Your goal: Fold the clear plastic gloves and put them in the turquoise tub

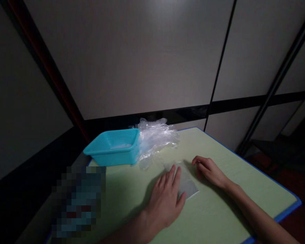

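Observation:
My left hand (165, 196) lies flat with its fingers stretched out, on the left part of a clear, flat plastic packet (188, 185) on the table. Part of the packet is hidden under that hand. Just right of the packet, my right hand (210, 171) hovers low with loosely bent fingers and a gap between them. Nothing shows in its grasp. Beyond both hands sits a loose pile of crinkled clear plastic (155, 137), which appears to be bags or film. It rests against a turquoise plastic basin (114, 156).
The pale green table (234, 183) has a blue edge (288, 210). Whitish material lies inside the basin. A pixelated bluish object (78, 203) is at the left edge of the table. Grey cabinet panels (142, 61) with dark strips stand directly behind.

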The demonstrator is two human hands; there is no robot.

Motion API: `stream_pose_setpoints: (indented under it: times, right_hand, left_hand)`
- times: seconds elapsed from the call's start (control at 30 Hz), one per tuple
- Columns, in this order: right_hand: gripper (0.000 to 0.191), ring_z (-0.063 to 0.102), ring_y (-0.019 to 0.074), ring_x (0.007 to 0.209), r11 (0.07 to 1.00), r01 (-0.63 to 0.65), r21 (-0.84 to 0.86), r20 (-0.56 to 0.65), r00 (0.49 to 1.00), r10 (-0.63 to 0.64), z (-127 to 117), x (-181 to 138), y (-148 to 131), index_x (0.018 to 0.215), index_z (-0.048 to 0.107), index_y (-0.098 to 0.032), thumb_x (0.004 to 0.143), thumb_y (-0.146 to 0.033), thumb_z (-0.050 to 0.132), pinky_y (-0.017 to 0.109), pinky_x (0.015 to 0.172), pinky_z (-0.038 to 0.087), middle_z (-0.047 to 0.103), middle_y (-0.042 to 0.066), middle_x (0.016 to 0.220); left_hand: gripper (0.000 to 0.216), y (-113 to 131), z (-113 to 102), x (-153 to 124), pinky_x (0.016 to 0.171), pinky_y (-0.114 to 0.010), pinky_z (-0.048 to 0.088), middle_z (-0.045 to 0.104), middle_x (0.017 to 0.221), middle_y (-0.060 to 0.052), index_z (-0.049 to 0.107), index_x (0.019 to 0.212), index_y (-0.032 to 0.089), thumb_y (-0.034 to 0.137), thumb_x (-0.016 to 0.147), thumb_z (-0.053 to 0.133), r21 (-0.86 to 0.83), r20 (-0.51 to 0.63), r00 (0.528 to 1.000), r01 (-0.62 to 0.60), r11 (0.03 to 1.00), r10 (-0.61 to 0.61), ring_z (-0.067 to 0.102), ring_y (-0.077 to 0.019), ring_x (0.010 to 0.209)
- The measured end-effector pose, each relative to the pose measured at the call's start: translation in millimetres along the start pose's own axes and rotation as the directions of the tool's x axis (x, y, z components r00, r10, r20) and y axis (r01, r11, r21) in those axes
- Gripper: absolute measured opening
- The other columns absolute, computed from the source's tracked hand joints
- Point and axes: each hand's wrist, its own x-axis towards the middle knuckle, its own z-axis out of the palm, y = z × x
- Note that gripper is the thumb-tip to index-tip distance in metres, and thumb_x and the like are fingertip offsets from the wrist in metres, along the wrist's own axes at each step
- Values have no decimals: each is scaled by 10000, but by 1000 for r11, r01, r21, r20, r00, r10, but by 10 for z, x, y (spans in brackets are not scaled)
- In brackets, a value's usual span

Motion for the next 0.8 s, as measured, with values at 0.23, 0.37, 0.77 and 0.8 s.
stream_pose_setpoints:
  times: [0.23,0.37,0.77,0.8]
  right_hand:
    - [98,361,76,311,928,-237,287,320,937,141,-66,-36,-64,679,461,-179,702,-164,367,185,346,279,615,-13,488]
    - [83,415,66,306,866,-325,380,496,862,106,-87,-79,-115,689,478,-166,682,-162,396,180,348,326,670,22,582]
    - [154,466,81,368,897,-93,432,51,996,79,-137,-30,-141,764,482,-163,785,-284,388,192,381,341,613,-5,518]
    - [163,472,84,374,901,-83,426,32,997,77,-143,-25,-136,766,482,-164,791,-293,385,196,385,342,613,-3,520]
  left_hand:
    - [657,-163,22,108,934,-380,350,329,1361,-138,92,1356,122,135,761,371,-40,-92,989,110,993,-113,401,-252,1178]
    - [649,-257,81,198,960,-353,346,295,1373,-153,103,1346,93,100,751,362,-156,-82,992,82,984,-95,388,-230,1192]
    - [569,38,-160,-30,1076,-309,152,193,1432,-82,288,1314,106,194,773,445,-159,97,899,-410,898,427,154,-174,1307]
    - [595,61,-165,-52,1079,-314,137,167,1438,-84,261,1327,101,212,777,455,-159,131,887,-422,893,442,127,-176,1313]
